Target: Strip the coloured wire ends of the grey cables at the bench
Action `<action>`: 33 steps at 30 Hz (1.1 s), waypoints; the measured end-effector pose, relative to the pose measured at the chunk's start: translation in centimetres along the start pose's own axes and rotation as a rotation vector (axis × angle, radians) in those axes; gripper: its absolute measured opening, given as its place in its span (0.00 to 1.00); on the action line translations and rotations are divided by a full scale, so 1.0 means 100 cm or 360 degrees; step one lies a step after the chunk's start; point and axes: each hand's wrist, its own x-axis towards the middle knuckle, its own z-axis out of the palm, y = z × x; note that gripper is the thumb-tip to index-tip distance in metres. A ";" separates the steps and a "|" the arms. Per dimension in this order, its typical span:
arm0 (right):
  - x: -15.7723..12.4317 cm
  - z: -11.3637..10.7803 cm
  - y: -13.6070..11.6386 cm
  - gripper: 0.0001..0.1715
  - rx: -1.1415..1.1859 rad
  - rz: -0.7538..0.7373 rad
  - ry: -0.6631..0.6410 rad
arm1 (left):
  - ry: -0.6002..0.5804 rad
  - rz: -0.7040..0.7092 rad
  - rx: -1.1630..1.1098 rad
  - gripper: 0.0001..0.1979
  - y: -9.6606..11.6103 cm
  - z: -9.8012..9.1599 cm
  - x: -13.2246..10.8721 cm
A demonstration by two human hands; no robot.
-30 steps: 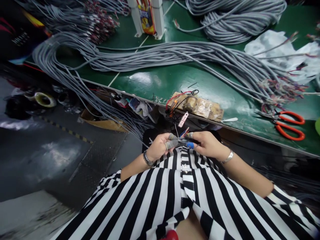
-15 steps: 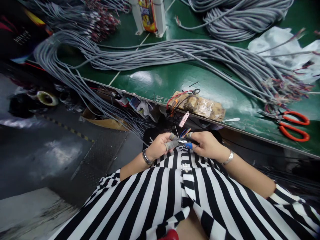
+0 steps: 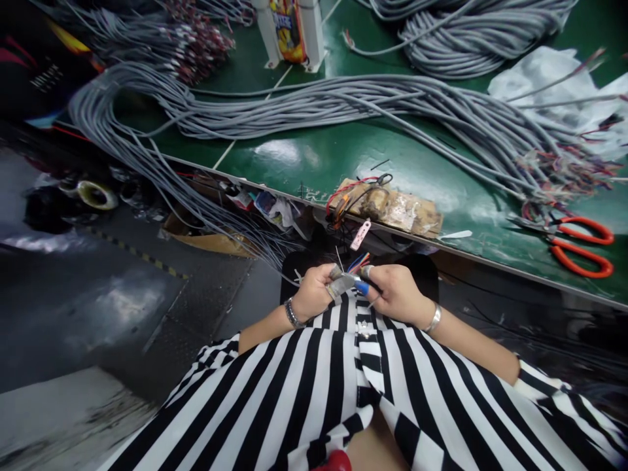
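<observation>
Close to my striped shirt, both hands meet over the end of a grey cable. My left hand (image 3: 314,290) is closed in a pinch on it, with grey tape wrapped around the fingertips. My right hand (image 3: 401,294) pinches from the other side, the blue-wrapped fingertip touching the left fingers. Between the hands, loose coloured wires (image 3: 359,263) in blue, orange and red fan upward, and a thin pale strand stands beside them. The fingers hide most of the cable end.
A long bundle of grey cables (image 3: 275,112) crosses the green table (image 3: 284,157) and hangs over its left edge. Orange-handled scissors (image 3: 583,245) lie at the right. A taped wooden block (image 3: 407,212) sits at the front edge, a pink tag (image 3: 361,235) hanging beside it.
My right hand has shifted slightly left and turned, closer to the left fingers. The left hand has tilted and moved a little right. The coloured wires are more visible and spread.
</observation>
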 end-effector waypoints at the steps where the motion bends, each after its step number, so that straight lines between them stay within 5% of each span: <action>1: 0.000 0.002 -0.001 0.18 -0.0001 0.0015 0.0035 | 0.0021 0.0012 -0.0020 0.22 0.000 0.000 0.001; 12: -0.008 -0.011 0.013 0.10 0.0461 0.0385 0.0604 | 0.0116 -0.0070 -0.0165 0.19 -0.012 -0.004 0.004; 19: -0.026 -0.023 0.034 0.14 0.0164 0.0588 0.0835 | 0.0086 0.0081 0.0419 0.13 -0.035 -0.019 0.022; 24: -0.036 -0.051 0.067 0.18 -0.0261 0.0816 0.1002 | -0.0109 0.0072 0.0920 0.11 -0.061 -0.027 0.045; 29: -0.039 -0.086 0.109 0.21 -0.0999 0.1117 0.0779 | -0.0261 0.0094 0.1319 0.17 -0.065 -0.040 0.056; 33: -0.036 -0.093 0.126 0.18 -0.1193 0.1105 0.0355 | -0.0490 0.0028 0.1116 0.21 -0.037 -0.057 0.059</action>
